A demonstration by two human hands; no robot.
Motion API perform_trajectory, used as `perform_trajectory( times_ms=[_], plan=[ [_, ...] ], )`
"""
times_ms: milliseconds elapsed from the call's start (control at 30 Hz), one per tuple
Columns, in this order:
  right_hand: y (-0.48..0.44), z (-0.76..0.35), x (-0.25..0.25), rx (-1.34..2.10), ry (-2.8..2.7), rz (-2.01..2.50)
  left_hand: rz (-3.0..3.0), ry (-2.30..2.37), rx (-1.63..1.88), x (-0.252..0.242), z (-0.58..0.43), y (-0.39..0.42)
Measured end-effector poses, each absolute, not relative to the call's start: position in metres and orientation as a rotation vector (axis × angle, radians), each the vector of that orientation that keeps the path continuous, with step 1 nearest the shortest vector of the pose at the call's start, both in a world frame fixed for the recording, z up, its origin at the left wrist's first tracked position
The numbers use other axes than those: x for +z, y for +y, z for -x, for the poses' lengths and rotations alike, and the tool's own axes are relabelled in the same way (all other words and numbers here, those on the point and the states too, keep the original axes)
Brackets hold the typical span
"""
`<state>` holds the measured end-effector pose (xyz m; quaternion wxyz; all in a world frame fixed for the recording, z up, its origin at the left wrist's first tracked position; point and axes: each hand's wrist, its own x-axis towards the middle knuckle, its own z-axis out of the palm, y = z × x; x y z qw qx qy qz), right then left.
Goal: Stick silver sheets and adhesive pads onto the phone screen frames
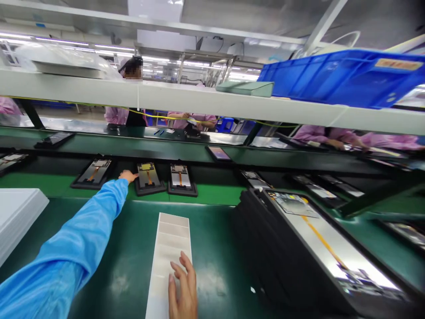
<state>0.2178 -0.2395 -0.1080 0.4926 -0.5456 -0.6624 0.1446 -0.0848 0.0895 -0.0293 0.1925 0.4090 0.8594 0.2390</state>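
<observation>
My left hand [128,176], in a blue sleeve, is stretched far forward to the green belt. Its thumb side is at the left edge of a black tray [150,191] bearing an opened tablet-like device [144,178] with a yellow patch and an orange ribbon cable. Most of that hand's fingers are hidden, and whether it grips the tray I cannot tell. Over a long white label sheet [169,241] on the green table, my right hand [183,288] is open with its fingers apart. Whether the fingertips touch the sheet is unclear.
Similar devices in black trays [93,173] [182,179] line the belt [212,192]. At right, a tall stack of black trays [279,257] bears another opened device [318,226]. A white stack [18,212] stands left. A shelf [186,95] with a blue bin [332,77] crosses above; co-workers sit beyond.
</observation>
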Motion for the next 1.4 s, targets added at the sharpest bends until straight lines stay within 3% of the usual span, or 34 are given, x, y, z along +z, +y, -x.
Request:
perform_trajectory(
  times_ms=[433, 567, 800, 900, 1033, 1267, 1400],
  plan=[
    [-0.247, -0.233, -0.069, 0.439, -1.634, 1.344, -1.135, 2.157, 0.982, 0.016, 0.062, 0.05],
    [-0.258, -0.266, -0.051, 0.438, -1.587, 1.459, -1.135, 2.112, 1.064, 0.01, 0.098, -0.039],
    [-0.273, -0.261, -0.055, 0.606, -1.847, 1.519, -1.03, 1.803, 1.088, -0.054, 0.119, -0.244],
    [-0.266, -0.247, -0.059, 0.545, -1.912, 1.601, -1.335, 1.931, 0.945, -0.06, 0.118, -0.283],
    [-0.255, -0.241, -0.065, 0.45, -1.936, 1.719, -2.031, 2.154, 0.706, -0.04, 0.104, -0.298],
    [-0.256, -0.24, -0.069, 0.389, -1.928, 1.729, -2.559, 1.402, 0.722, -0.041, 0.003, -0.296],
    [-0.265, -0.234, -0.071, 0.285, -1.959, 1.678, -2.544, 1.305, 0.585, -0.058, -0.025, -0.291]
  ],
)
